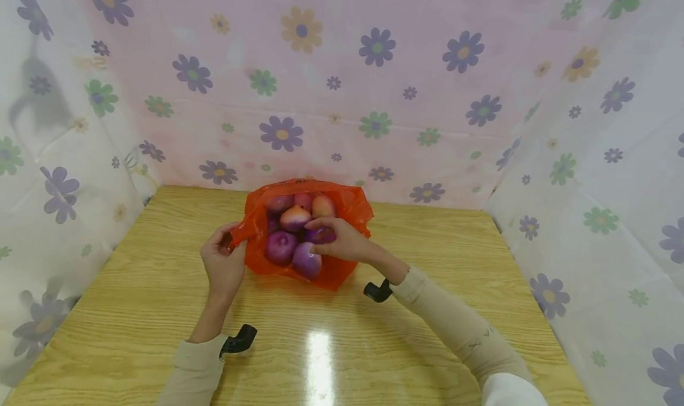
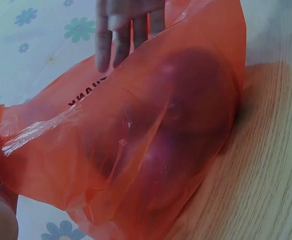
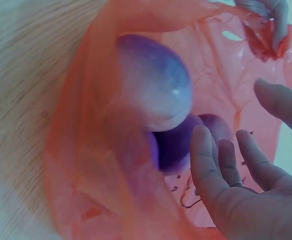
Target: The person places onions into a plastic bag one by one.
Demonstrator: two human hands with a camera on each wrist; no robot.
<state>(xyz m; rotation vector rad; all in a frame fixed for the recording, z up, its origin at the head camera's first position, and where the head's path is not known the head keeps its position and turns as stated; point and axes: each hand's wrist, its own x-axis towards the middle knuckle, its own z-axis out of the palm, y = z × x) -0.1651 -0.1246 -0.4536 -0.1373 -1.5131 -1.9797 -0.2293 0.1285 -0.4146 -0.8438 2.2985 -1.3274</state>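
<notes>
An orange-red plastic bag (image 1: pixel 342 272) sits on the table with its mouth spread, holding several round purple onions (image 1: pixel 280 247), some paler or orange-tinged. My left hand (image 1: pixel 223 257) pinches the bag's left edge between thumb and fingers and pulls it outward. Over the right side of the opening is my right hand (image 1: pixel 342 240), its fingers apart and loosely bent above the onions. A purple-and-white onion (image 3: pixel 156 82) shows close by in the right wrist view, with a gap between it and the fingers. Through the bag's side in the left wrist view, the onions appear as dark shapes.
The bag stands near the back of a wooden table (image 1: pixel 427 311). Flower-printed cloth (image 1: pixel 342 85) hangs behind and along both sides. Black wrist mounts (image 1: pixel 239 339) stick out from the sleeves.
</notes>
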